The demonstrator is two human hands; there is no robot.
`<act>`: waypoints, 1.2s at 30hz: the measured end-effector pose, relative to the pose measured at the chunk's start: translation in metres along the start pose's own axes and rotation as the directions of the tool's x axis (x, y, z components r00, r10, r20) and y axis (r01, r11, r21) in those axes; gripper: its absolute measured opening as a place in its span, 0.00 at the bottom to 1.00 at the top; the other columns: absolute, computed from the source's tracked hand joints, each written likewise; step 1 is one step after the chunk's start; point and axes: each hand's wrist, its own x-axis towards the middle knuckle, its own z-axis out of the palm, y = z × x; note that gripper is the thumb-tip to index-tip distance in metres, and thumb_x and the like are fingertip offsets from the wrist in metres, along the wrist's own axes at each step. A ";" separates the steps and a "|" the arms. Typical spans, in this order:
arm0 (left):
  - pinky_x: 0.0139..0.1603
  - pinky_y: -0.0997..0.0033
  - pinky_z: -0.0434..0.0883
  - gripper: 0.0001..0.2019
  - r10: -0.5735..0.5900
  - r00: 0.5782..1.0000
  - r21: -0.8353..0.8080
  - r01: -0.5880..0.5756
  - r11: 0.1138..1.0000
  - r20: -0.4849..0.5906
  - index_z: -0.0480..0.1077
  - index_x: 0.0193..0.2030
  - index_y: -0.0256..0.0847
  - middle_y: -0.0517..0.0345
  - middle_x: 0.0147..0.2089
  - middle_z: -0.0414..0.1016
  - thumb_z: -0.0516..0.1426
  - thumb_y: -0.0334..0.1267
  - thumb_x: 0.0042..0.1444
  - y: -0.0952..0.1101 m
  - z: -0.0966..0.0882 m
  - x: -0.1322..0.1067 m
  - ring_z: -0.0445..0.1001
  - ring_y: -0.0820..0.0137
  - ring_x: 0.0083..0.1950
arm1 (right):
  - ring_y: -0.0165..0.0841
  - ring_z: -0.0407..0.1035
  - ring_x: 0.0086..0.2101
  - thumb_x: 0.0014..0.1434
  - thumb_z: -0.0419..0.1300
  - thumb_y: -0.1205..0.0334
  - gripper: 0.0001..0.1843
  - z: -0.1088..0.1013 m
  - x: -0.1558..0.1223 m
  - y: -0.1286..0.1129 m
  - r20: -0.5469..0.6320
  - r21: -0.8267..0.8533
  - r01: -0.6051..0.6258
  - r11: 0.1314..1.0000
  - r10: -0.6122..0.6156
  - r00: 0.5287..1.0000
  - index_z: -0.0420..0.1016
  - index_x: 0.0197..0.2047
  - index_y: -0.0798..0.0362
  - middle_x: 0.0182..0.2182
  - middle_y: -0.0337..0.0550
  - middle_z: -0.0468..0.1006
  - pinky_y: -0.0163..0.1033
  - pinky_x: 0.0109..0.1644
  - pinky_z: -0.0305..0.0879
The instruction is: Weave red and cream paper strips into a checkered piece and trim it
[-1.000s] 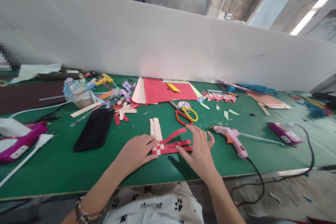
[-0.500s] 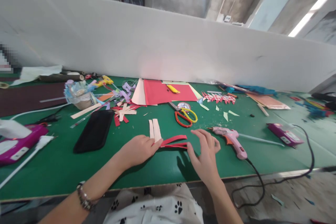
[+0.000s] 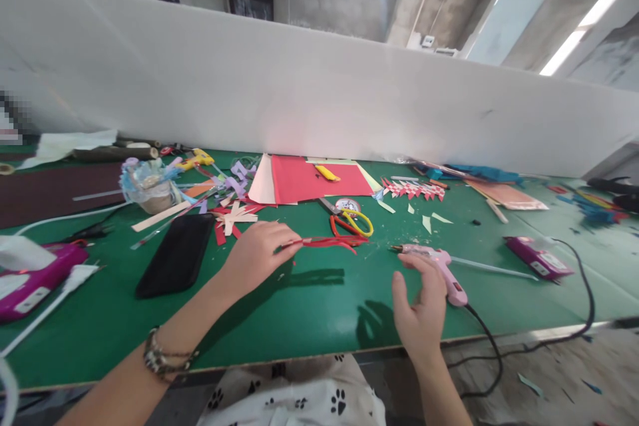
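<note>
My left hand (image 3: 264,254) pinches some red paper strips (image 3: 329,241) by their left end and holds them level above the table. Their free ends point right, in front of the orange-and-yellow scissors (image 3: 357,221). My right hand (image 3: 422,299) is open with fingers apart and nothing in it. Its fingertips are over or just before the pink glue gun (image 3: 452,279), and I cannot tell whether they touch it. The glue gun lies with its nozzle to the left and a clear glue stick (image 3: 494,268) out of its back.
A black phone (image 3: 174,256) lies left of my hands, near a pile of paper strips (image 3: 234,216). Red paper sheets (image 3: 319,188) bear a yellow utility knife (image 3: 327,173). Purple power strips (image 3: 536,257) stand at both sides. The glue gun's cord (image 3: 492,339) hangs over the front edge.
My left hand has lifted the paper strips off the table; the pale strips no longer show. My right hand has moved right, away from the strips to the glue gun.
</note>
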 end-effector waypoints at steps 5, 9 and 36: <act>0.28 0.77 0.60 0.14 -0.266 0.963 -0.239 0.248 0.939 -0.042 0.69 0.31 0.39 0.63 0.25 0.69 0.50 0.46 0.57 0.019 -0.039 0.017 0.64 0.74 0.27 | 0.35 0.65 0.38 0.56 0.52 0.63 0.10 -0.005 0.004 0.003 -0.048 0.083 -0.039 0.996 0.043 0.998 0.67 0.42 0.53 0.38 0.46 0.71 0.45 0.45 0.56; 0.23 0.78 0.56 0.15 -0.381 0.924 -0.428 0.358 0.830 0.034 0.66 0.30 0.39 0.65 0.22 0.60 0.51 0.50 0.54 0.019 -0.042 0.018 0.58 0.76 0.23 | 0.35 0.64 0.38 0.56 0.53 0.63 0.10 -0.006 0.004 0.005 -0.055 0.101 -0.036 0.994 0.042 0.998 0.67 0.42 0.53 0.37 0.45 0.71 0.44 0.44 0.56; 0.32 0.73 0.67 0.10 -0.331 0.880 0.027 0.343 0.939 0.340 0.69 0.42 0.40 0.55 0.41 0.68 0.52 0.40 0.56 -0.020 0.047 -0.007 0.73 0.68 0.36 | 0.40 0.65 0.36 0.58 0.47 0.64 0.10 -0.042 0.002 0.147 0.374 -0.710 0.076 0.700 0.284 0.883 0.66 0.39 0.57 0.34 0.52 0.71 0.40 0.37 0.60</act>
